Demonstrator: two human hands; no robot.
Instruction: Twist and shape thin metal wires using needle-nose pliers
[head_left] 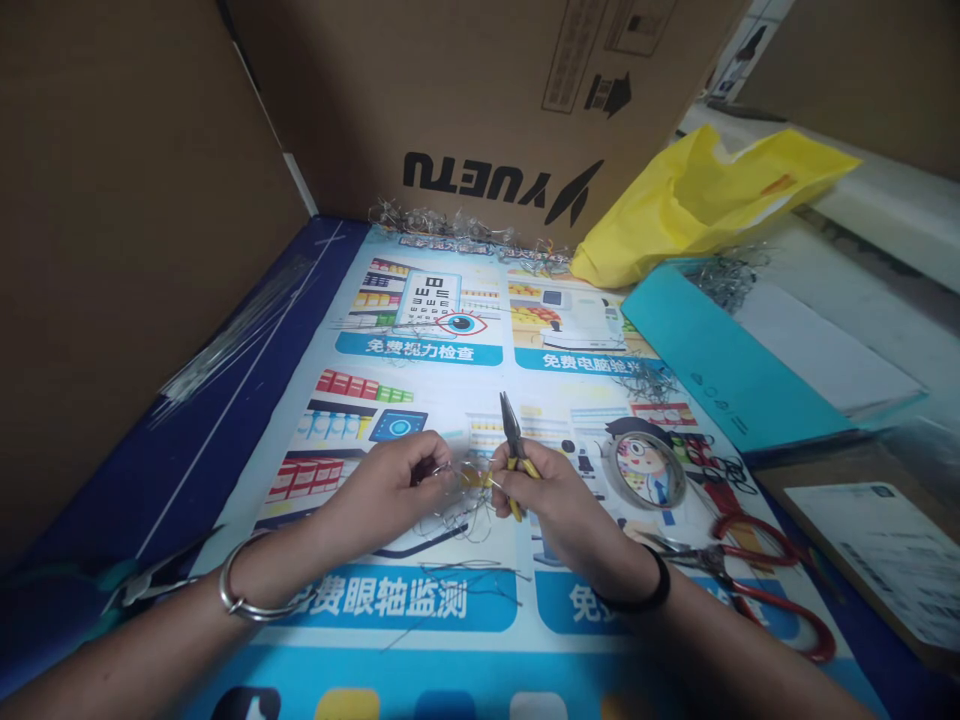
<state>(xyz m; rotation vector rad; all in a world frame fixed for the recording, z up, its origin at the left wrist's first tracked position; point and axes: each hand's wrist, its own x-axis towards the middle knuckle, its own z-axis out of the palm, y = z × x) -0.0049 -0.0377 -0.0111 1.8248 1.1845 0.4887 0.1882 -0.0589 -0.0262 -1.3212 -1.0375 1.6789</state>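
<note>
My left hand (401, 475) is closed in a pinch on the edge of a tangle of thin bent wire (466, 510); a small yellowish part shows in it. My right hand (551, 490) is wrapped round needle-nose pliers (511, 425) with yellow handles, their closed-looking jaws pointing away from me. Its thumb and fingertips also touch the right side of the wire tangle, so the tangle lies between both hands. Just in front of me, several loose dark wires (472, 578) lie on the printed poster (517, 545). Exactly how the wires are joined is too fine to make out.
Red-handled scissors (787, 545) and a roll of clear tape (679, 480) lie right; teal-handled scissors (124, 590) lie left. Wire pieces (465, 228) line the cardboard wall (450, 90). A yellow bag (675, 210), teal folder (735, 370) and straight wire bundle (225, 340) flank the poster.
</note>
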